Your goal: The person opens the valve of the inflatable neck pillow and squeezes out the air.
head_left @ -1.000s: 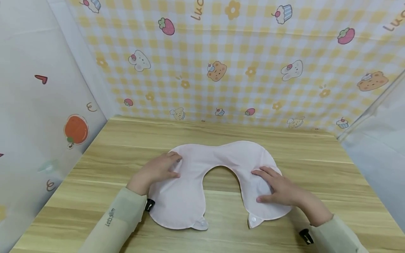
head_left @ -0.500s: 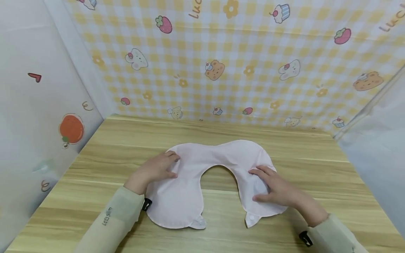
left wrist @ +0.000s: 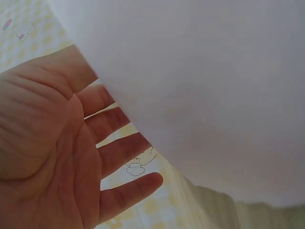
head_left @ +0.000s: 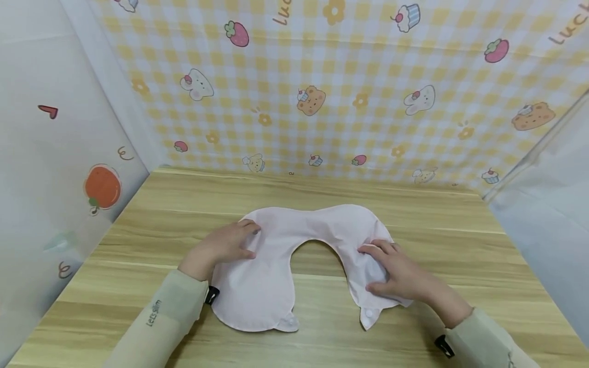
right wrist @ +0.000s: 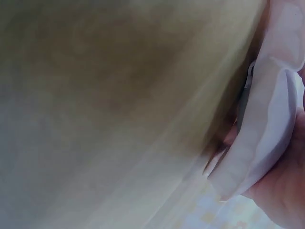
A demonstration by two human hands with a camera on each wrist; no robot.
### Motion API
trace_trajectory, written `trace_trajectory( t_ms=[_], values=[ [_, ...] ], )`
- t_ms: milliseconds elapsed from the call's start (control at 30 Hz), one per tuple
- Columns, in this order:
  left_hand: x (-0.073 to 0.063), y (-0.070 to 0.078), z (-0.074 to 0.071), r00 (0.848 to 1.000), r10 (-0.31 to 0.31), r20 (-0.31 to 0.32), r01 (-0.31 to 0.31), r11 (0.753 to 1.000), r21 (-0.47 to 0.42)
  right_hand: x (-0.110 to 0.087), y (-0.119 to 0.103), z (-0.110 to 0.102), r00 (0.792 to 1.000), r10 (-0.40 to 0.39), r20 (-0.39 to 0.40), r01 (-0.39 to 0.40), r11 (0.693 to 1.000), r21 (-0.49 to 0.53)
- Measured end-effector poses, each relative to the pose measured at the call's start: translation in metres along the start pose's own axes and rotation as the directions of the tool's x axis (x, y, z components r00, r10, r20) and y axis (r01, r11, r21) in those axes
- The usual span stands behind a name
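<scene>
A pale pink U-shaped cloth piece (head_left: 262, 291) lies spread on the table, its opening toward the person. Small tabs with snap buttons sit at the tips of its two arms. My left hand (head_left: 223, 245) rests on its upper left edge with fingers loosely spread; the left wrist view shows those fingers (left wrist: 124, 148) extended, partly behind the cloth. On the other arm of the U, my right hand (head_left: 402, 271) grips the fabric, which is bunched and creased under the fingers. In the right wrist view the cloth edge (right wrist: 257, 129) is folded up against the palm.
The wood-grain table (head_left: 184, 199) extends around the cloth. Behind it stands a yellow checked backdrop (head_left: 276, 76) with cartoon prints, and a white side panel (head_left: 41, 168) borders the left. Black straps (head_left: 444, 346) sit at both sleeve cuffs.
The right hand has moved slightly inward and gathered the right arm of the cloth, drawing its outer edge in. The left hand keeps its place on the cloth. The head view has shifted slightly.
</scene>
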State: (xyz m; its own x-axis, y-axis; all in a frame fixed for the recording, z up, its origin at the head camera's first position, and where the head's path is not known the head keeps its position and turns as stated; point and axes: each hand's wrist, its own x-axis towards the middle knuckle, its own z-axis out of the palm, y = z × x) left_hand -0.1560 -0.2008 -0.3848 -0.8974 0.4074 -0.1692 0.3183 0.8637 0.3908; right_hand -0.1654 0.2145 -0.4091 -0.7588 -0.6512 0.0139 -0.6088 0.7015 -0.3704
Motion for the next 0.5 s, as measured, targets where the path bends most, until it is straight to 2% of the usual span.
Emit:
trace_trajectory(
  t_ms=[267, 433, 500],
  values=[
    [0.0, 0.0, 0.003, 0.999, -0.036, 0.025, 0.037, 0.999, -0.005, 0.004, 0.001, -0.007, 1.0, 0.013, 0.017, -0.013, 1.0, 0.016],
    [0.001, 0.001, 0.003, 0.999, -0.039, 0.012, 0.039, 0.999, 0.003, 0.005, 0.004, -0.017, 0.998, 0.039, -0.059, -0.039, 0.999, 0.006],
    [0.002, 0.001, 0.003, 1.0, -0.021, -0.009, 0.021, 1.0, 0.004, 0.004, 0.004, -0.019, 0.996, 0.041, -0.085, -0.04, 0.999, 0.007]
  ],
)
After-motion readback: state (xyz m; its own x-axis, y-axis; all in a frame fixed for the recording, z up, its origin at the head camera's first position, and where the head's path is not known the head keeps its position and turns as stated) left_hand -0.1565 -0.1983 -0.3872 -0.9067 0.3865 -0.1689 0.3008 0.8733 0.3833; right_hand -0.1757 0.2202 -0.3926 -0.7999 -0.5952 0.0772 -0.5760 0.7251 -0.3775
